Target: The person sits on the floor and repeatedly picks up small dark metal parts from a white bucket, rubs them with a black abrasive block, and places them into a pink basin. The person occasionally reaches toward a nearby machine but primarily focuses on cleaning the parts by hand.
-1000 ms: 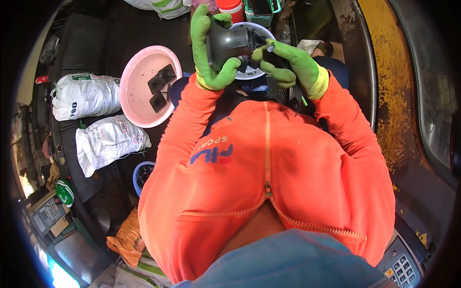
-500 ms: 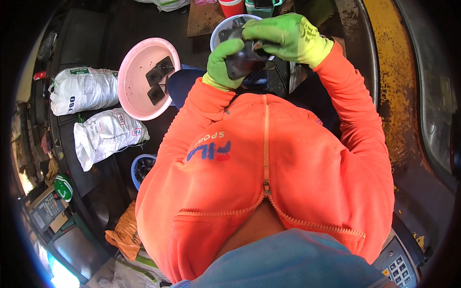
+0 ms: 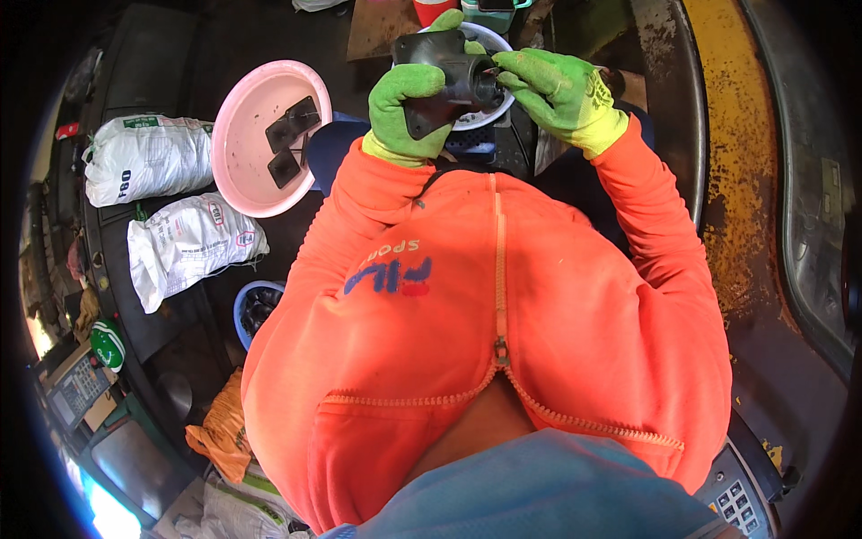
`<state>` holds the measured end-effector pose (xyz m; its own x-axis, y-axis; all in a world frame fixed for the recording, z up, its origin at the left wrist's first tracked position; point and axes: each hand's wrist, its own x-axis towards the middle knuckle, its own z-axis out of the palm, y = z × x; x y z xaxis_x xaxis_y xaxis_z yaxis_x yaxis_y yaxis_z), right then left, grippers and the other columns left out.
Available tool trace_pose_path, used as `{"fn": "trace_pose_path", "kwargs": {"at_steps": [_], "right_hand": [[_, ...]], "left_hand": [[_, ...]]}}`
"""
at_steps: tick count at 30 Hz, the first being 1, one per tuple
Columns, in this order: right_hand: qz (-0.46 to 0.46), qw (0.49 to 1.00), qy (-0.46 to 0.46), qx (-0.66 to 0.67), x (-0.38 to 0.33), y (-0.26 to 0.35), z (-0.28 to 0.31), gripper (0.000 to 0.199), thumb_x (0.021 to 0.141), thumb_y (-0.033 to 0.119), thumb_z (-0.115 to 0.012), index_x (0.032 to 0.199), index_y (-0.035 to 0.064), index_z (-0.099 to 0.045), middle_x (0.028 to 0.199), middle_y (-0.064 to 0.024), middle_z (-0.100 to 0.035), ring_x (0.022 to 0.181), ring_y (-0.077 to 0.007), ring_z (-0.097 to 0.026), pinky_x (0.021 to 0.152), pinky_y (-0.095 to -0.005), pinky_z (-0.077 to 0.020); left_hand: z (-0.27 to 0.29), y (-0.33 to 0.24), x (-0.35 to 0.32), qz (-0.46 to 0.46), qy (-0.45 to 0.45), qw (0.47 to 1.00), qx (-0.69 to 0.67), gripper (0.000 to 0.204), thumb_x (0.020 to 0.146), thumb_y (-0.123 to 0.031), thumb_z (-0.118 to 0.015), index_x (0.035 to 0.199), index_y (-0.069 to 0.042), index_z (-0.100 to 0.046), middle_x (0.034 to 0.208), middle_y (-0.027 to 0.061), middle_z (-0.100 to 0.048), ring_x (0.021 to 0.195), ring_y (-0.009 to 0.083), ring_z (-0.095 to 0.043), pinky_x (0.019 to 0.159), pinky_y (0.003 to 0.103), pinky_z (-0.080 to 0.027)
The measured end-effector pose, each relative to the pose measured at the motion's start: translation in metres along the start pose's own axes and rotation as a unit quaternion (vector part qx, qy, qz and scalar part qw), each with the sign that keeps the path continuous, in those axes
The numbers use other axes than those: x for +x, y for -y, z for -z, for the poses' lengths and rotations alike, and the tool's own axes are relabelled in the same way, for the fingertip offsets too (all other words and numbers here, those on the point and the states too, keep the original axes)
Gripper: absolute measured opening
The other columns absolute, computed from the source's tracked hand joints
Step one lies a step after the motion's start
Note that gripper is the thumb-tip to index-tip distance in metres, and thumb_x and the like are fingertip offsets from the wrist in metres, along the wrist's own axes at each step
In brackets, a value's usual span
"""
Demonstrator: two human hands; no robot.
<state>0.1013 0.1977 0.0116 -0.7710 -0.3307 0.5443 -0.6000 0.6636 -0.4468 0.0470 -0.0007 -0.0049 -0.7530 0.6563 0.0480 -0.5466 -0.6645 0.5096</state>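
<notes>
My left hand (image 3: 395, 112), in a green glove, is closed round the flat square flange of a black moulded part (image 3: 462, 76) with a short tubular neck. The neck points right, toward my right hand (image 3: 561, 94). That hand, gloved the same way, has its fingers pressed together at the neck's open end. Something thin and dark shows at its fingertips, too small to name. Below and behind the part stands a pale blue basin (image 3: 496, 38), mostly hidden. In a pink basin (image 3: 232, 112) to the left lie a few similar black pieces (image 3: 292, 124).
Two stuffed white sacks (image 3: 148, 166) lie left of the pink basin. A smaller blue tub (image 3: 241, 314) holding dark pieces sits by my left elbow. A rusty yellow machine edge (image 3: 718, 135) runs along the right. Red and green containers (image 3: 435, 11) stand at the far side.
The black part has turned so its flange faces left and its neck right. My right hand has come off its top and down to the neck's end. The view has shifted slightly.
</notes>
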Motion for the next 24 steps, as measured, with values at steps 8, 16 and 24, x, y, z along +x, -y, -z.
{"fn": "trace_pose_path", "kwargs": {"at_steps": [8,16,24], "right_hand": [[-0.095,0.990,-0.019,0.098,-0.008,0.012,-0.017,0.020,0.093,0.017,-0.058,0.108,0.0047,-0.063,0.093,-0.0137,-0.066,0.083,-0.0330,-0.064,0.069,-0.0378,-0.0522],[-0.145,0.971,-0.022,0.188,-0.010,0.036,-0.021,0.026,0.096,0.016,-0.055,0.115,-0.0014,-0.059,0.097,-0.0102,-0.063,0.085,-0.0212,-0.061,0.072,-0.0313,-0.0505],[-0.347,0.810,0.010,0.473,-0.006,0.061,-0.011,0.024,0.098,0.020,-0.051,0.110,0.0019,-0.061,0.085,-0.0032,-0.060,0.075,-0.0131,-0.056,0.068,-0.0275,-0.0472]], "left_hand": [[-0.007,-0.008,0.003,-0.097,0.073,0.984,0.131,0.085,0.063,-0.022,-0.065,0.141,-0.002,-0.036,0.118,0.0193,-0.054,0.104,0.0327,-0.058,0.088,0.041,-0.051],[-0.011,-0.009,0.005,-0.199,0.131,0.951,0.195,0.087,0.068,-0.021,-0.076,0.143,-0.009,-0.033,0.132,0.0160,-0.041,0.114,0.0271,-0.047,0.097,0.038,-0.042],[0.006,-0.014,0.019,-0.333,0.232,0.843,0.352,0.094,0.068,-0.025,-0.083,0.145,-0.012,-0.030,0.131,0.0119,-0.038,0.112,0.0220,-0.043,0.099,0.036,-0.037]]}}
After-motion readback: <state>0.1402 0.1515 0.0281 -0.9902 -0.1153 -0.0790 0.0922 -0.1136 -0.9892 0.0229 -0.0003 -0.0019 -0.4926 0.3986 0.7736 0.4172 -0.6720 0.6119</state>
